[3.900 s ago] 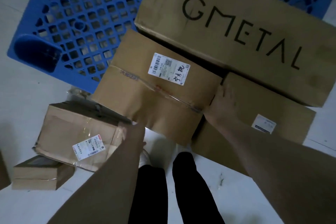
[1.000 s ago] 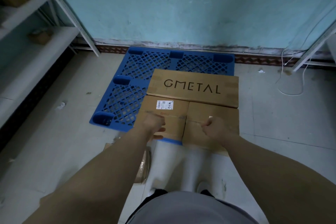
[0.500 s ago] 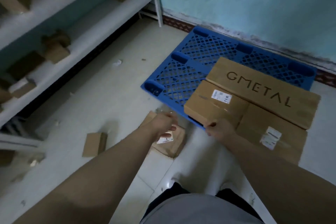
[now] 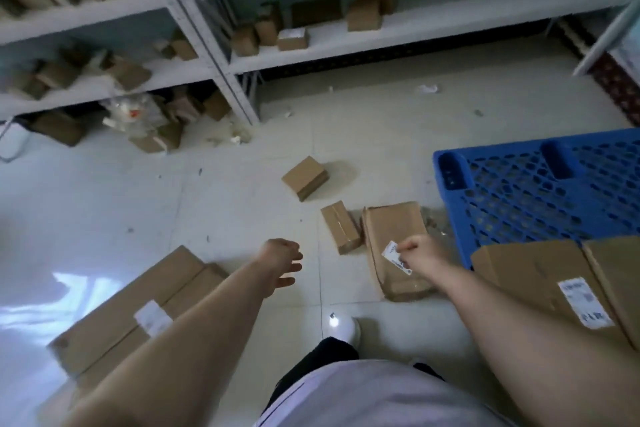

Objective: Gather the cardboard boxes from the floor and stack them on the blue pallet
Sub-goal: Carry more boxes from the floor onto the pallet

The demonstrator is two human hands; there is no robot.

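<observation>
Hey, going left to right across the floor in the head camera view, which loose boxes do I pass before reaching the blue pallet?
Long flat carton with a white label → small squarish box → narrow taped box → crumpled labelled box → blue pallet.

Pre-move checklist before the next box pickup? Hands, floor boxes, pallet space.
1. Left hand free: ok. Its fingers are relaxed and it holds nothing.
2. Right hand free: cannot tell. Its fingers are curled over the label of the crumpled box.
3. Floor cleared: not ok. The crumpled box, the small box beside it, the farther small box and the large flat box all lie on the floor.
4. Pallet space: ok. The blue pallet shows bare grid beyond the labelled box.
5. Nearest target within reach: likely ok. The crumpled box lies under the right hand.
</observation>
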